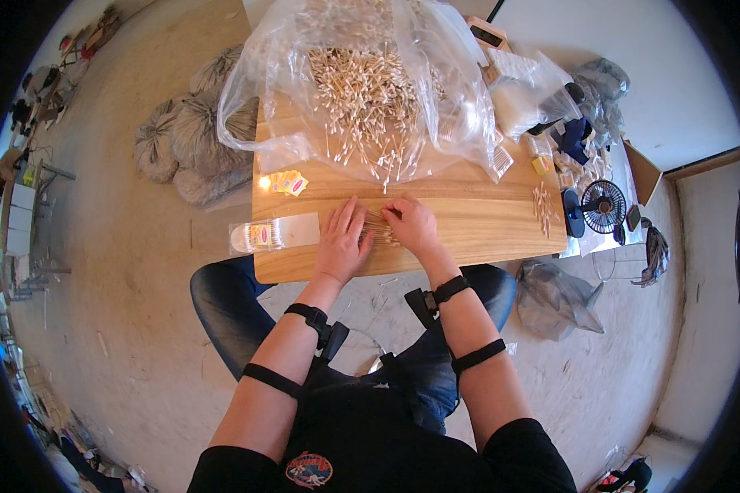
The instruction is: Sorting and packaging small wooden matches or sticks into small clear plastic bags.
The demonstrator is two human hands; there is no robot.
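A small row of wooden cotton swabs lies on the wooden table between my hands. My left hand rests flat on the table with fingers spread, touching the swabs' left side. My right hand curls over the right end of the same bunch, fingertips pinching at the sticks. Just behind them a large clear plastic bag spills a heap of loose cotton swabs toward the table's middle.
A small clear packet of swabs hangs over the table's left edge, yellow labels behind it. A small pile of swabs, a black desk fan and assorted clutter sit at the right. Filled sacks lie on the floor.
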